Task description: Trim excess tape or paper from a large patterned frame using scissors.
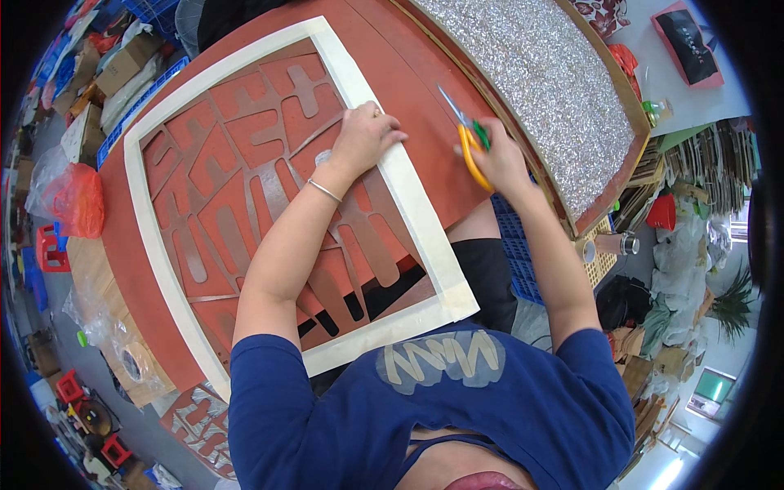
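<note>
A large rectangular frame with a pale, tape-like border lies tilted across the red tabletop. Inside it is a thin brownish cut-out sheet with rounded slots, like a stencil. My left hand is closed over the frame's right side, with my forearm across the sheet. To the right, my right hand holds scissors with yellow and green handles. Their blades point up and away over the table, apart from the frame. The frame's near corner reaches my shirt.
A wooden-edged tray of silvery glitter borders the table on the right. Below it are blue and yellow crates, a cup and a bottle. Stacked cardboard stands far right. A red plastic bag and a wooden board lie left.
</note>
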Tool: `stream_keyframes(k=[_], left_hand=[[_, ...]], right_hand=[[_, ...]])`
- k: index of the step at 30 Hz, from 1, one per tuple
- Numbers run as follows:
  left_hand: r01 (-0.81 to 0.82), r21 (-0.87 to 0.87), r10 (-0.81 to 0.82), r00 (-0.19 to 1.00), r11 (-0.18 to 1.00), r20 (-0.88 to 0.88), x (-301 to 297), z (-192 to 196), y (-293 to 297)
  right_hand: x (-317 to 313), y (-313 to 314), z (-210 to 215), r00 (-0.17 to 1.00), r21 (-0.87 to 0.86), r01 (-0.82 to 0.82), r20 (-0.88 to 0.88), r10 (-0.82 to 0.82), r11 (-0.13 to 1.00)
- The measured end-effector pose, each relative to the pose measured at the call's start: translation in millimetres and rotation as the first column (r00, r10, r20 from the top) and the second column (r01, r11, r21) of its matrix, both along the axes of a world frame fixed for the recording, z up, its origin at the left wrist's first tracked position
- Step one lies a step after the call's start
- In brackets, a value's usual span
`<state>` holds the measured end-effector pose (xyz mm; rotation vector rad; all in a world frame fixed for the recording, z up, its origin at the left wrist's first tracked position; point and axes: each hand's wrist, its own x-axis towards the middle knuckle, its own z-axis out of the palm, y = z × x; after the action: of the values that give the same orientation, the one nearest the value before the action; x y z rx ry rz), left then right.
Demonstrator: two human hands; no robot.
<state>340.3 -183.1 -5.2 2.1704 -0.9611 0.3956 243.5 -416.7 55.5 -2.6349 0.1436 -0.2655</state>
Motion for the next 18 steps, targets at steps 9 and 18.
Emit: stream_keyframes(k=[9,18], left_hand=[[-0.183,0.083,0.193,0.971,0.98,-0.139,3,-1,2],[-0.209,0.215,0.244,0.959,0.954,-0.148,22,-1,0]], right_hand=[[-53,60,-20,0.964,0.154,-0.083,-0.237,0.118,0.985],[-51,64,-37,0.915,0.601,0.084,-0.362,0.178,0.795]])
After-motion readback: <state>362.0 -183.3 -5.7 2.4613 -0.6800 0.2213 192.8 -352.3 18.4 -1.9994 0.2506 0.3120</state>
